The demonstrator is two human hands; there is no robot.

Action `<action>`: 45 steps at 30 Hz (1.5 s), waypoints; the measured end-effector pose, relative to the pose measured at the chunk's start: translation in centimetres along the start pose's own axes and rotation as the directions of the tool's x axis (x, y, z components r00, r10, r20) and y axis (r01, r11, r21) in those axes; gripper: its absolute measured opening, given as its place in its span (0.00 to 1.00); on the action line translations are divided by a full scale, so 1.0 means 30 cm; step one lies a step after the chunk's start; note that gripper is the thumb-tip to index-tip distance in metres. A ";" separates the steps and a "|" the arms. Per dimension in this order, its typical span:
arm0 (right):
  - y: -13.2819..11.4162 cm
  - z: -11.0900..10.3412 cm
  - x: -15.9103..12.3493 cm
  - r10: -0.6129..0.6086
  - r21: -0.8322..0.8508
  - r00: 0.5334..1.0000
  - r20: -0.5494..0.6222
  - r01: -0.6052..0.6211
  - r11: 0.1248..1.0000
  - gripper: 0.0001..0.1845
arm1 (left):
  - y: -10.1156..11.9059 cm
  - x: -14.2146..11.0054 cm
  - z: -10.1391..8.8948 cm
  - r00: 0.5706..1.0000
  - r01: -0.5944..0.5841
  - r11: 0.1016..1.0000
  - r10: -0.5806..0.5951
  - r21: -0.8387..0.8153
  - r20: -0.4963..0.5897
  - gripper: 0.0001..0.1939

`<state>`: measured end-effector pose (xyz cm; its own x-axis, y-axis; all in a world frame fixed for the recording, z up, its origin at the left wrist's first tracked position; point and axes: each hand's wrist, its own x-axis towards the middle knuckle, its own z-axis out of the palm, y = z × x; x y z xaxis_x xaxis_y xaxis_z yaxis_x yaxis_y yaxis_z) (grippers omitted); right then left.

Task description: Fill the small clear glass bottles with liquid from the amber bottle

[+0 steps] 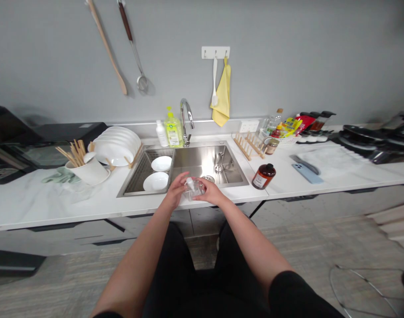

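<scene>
Both my hands hold a small clear pump bottle [195, 191] with a white top, just over the front edge of the sink. My left hand [177, 191] grips its left side, fingers bent near the white top. From the right, my right hand [209, 192] closes round the clear body. Behind them is the steel sink [191, 165], with two white bowls [156, 181] in the rack basket on its left. A brown bottle [263, 176] with a black cap stands on the counter to the right of the sink.
Behind the sink stand a faucet [185, 121], a yellow-green soap bottle [174, 130] and a white bottle [161, 134]. White plates [117, 148] and a utensil holder [89, 170] are on the left. A wooden rack [250, 145] and a blue phone [307, 173] lie to the right.
</scene>
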<state>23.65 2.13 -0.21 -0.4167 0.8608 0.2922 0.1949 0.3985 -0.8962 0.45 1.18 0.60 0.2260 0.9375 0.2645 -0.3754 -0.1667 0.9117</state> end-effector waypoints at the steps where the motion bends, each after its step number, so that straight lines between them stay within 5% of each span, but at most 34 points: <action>1: 0.002 0.000 0.000 -0.001 0.001 1.000 -0.002 0.001 1.000 0.52 | -0.002 0.000 0.000 1.000 0.005 1.000 -0.005 0.004 -0.004 0.40; 15: 0.007 0.001 0.010 0.009 -0.034 1.000 -0.017 -0.010 0.999 0.54 | -0.019 0.003 -0.001 0.993 -0.042 0.998 0.046 0.038 -0.109 0.37; 32: 0.004 -0.005 0.009 -0.025 -0.077 1.000 0.002 0.025 0.997 0.54 | -0.007 0.000 0.005 0.999 -0.002 1.000 0.002 -0.020 -0.035 0.39; 45: -0.018 0.001 0.014 -0.088 -0.107 0.996 0.023 0.090 0.990 0.55 | 0.011 -0.008 0.026 0.988 -0.002 1.000 0.005 0.016 -0.154 0.37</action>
<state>23.34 2.26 0.38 -0.4527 0.8149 0.3619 0.2505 0.5058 -0.8255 0.97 0.65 1.09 0.0832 0.9726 0.2172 -0.3616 -0.1736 0.9160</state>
